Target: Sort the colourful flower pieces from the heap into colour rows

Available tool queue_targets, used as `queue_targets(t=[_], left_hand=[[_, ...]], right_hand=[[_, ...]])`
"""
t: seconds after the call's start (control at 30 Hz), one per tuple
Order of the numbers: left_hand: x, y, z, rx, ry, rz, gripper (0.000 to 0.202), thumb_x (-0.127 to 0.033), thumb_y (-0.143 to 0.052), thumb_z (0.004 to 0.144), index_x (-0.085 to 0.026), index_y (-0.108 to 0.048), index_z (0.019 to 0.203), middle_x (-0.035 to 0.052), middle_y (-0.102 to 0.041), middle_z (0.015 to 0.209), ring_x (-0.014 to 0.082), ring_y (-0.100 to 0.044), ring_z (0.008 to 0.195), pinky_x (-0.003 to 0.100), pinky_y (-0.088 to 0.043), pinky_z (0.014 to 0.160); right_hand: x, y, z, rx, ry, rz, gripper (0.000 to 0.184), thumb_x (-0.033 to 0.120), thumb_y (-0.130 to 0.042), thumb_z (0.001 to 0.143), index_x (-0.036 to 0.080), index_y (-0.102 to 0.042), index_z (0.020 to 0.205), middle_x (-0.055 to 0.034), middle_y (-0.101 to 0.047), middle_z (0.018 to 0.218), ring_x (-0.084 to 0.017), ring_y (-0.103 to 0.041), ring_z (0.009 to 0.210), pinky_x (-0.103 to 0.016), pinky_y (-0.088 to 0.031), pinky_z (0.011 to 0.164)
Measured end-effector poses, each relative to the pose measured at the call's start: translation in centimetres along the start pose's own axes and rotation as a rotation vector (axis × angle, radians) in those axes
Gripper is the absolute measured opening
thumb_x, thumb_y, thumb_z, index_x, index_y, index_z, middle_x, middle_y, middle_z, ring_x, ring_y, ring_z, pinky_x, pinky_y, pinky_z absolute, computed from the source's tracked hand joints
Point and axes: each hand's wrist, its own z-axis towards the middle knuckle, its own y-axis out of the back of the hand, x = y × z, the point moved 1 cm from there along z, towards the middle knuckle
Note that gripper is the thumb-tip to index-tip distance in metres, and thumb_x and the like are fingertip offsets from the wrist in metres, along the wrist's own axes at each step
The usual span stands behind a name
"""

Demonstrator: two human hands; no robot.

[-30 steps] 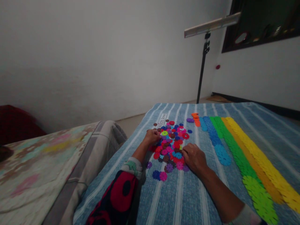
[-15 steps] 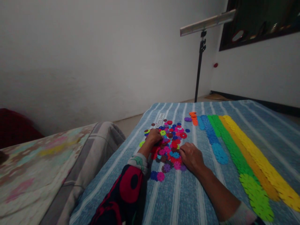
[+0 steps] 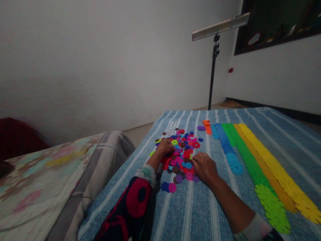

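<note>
Blue cloth (image 3: pixel 175 214) reads "With love" beside colourful discs (image 3: pixel 187 154).

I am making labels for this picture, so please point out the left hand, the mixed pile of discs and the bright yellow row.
Left hand (image 3: pixel 165 146): head view, back of the hand.
Mixed pile of discs (image 3: pixel 180 161): head view, discs between the hands.
Bright yellow row (image 3: pixel 274 164): head view, about mid-length.

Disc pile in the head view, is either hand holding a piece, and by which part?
It cannot be told: the left hand is at the left of the disc pile, the right hand at its right edge, any grip hidden.
</note>
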Motion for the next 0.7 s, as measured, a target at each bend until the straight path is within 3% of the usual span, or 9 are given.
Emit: queue_targets(t=[0.27, 0.4, 0.5, 0.7], left_hand=[[-1.1, 1.1, -0.3, 0.048, 0.063, -0.218, 0.019, -0.01, -0.068, 0.058, -0.015, -0.05, 0.053, -0.0049, -0.05, 0.043, 0.0072, -0.046, 0.042, 0.018, -0.03, 0.043], [-2.0, 0.8, -0.8, 0.159, 0.038, -0.268, 0.017, -0.01, -0.07, 0.056, -0.015, -0.055, 0.061, -0.0059, -0.053, 0.046, 0.0068, -0.046, 0.043, 0.018, -0.033, 0.044], [-2.7, 0.1, -1.2, 0.201, 0.005, -0.183, 0.015, -0.008, -0.069, 0.055, -0.014, -0.057, 0.061, -0.007, -0.051, 0.046, 0.0063, -0.044, 0.044, 0.018, -0.034, 0.045], [-3.3, -0.6, -1.0, 0.174, -0.004, 0.113, 0.013, -0.005, -0.069, 0.053, -0.014, -0.061, 0.058, -0.0054, -0.05, 0.045, 0.0097, -0.047, 0.048, 0.021, -0.034, 0.047]], right_hand=[[0.1, 0.2, 0.1, 0.012, -0.022, -0.002, 0.02, 0.018, -0.056, 0.091, 0.021, -0.066, 0.075, -0.0029, -0.064, 0.083, -0.019, -0.055, 0.084, -0.028, -0.034, 0.07], [0.2, 0.3, 0.1, 0.016, -0.028, -0.002, 0.019, 0.018, -0.056, 0.091, 0.021, -0.066, 0.076, -0.003, -0.064, 0.083, -0.019, -0.056, 0.084, -0.028, -0.034, 0.069], [0.2, 0.3, 0.1, 0.019, -0.029, -0.003, 0.019, 0.018, -0.056, 0.091, 0.021, -0.066, 0.076, -0.0031, -0.064, 0.083, -0.019, -0.056, 0.085, -0.028, -0.035, 0.07], [0.1, 0.3, 0.1, 0.026, -0.026, 0.0, 0.019, 0.02, -0.056, 0.092, 0.021, -0.067, 0.076, -0.0033, -0.065, 0.083, -0.019, -0.056, 0.085, -0.028, -0.036, 0.072]])
